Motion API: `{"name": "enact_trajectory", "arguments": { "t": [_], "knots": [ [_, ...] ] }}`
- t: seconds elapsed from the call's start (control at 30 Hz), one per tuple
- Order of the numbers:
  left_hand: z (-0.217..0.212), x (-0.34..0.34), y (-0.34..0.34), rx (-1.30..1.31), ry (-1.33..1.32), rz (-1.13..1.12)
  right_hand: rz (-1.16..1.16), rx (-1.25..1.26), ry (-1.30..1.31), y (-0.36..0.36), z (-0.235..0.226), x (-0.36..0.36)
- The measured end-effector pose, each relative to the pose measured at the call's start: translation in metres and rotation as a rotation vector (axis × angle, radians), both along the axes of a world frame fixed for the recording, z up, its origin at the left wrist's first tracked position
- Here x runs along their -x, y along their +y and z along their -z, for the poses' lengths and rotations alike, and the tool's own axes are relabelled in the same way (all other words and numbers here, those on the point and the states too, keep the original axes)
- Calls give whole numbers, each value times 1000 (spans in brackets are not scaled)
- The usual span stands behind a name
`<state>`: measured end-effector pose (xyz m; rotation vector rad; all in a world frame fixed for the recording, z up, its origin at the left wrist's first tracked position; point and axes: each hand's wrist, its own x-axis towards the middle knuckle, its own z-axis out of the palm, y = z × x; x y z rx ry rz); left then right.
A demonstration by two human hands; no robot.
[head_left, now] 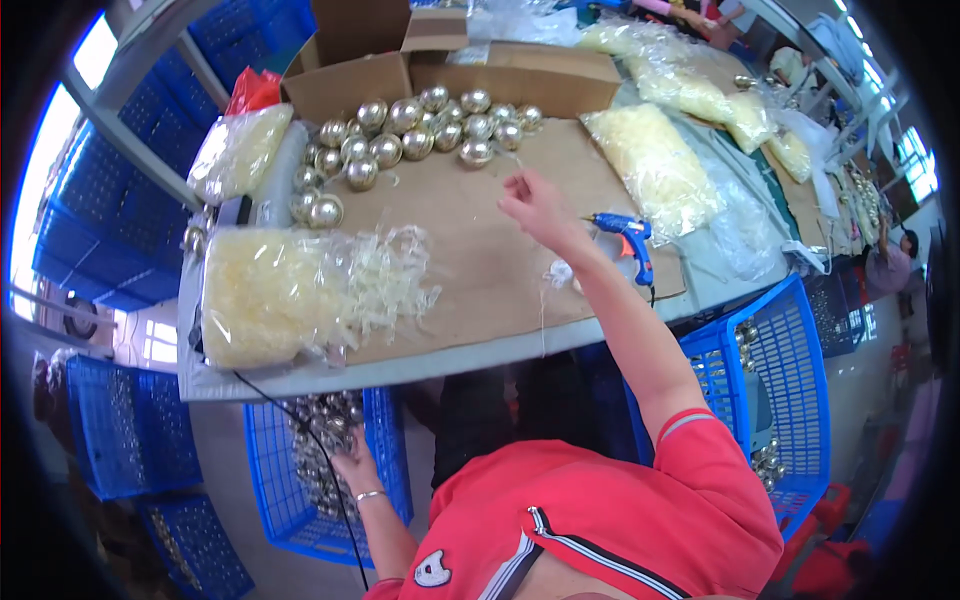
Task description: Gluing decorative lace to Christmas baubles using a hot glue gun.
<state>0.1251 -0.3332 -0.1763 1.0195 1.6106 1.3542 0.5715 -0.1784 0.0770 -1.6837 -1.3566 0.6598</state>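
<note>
My right hand [540, 212] is over the cardboard sheet [470, 235], its fingers curled together. Whatever they may pinch is too small to make out. Just beyond it lies a group of shiny pale-gold ball ornaments [387, 151], some with short pale ties. To its right rests a blue glue gun [634, 240] with an orange trigger. Down at the left, my left hand [355, 467] reaches into a blue plastic basket [262, 480] of silvery ball ornaments [322, 462]. Its fingers are partly hidden there, so their grip is unclear.
A clear bag of pale strips [265, 295] spills loose pieces [392, 280] at the table's left. Another bag [655, 165] lies at right. An open carton [515, 78] stands behind the balls. A second blue basket [790, 400] is beside me; a black cord [330, 470] hangs by my left arm.
</note>
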Motion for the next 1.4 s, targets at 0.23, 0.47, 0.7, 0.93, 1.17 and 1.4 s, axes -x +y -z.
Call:
{"name": "enact_trajectory", "arguments": {
  "t": [0.23,0.47,0.7,0.93,1.17,1.4],
  "knots": [
    [-27,-25,-6,497,-865,-235,246,76,-292,127,45,5],
    [-127,-92,0,498,-343,439,308,46,-513,136,61,19],
    [-200,-161,27,188,-634,753,135,-54,-193,43,32,56],
    [-219,-235,55,302,-1074,626,-59,-281,-185,-128,36,92],
    [-198,-236,28,235,-892,784,-207,201,708,-168,34,63],
    [-187,-220,21,193,-662,937,-234,306,1290,-156,56,35]
  ]
}}
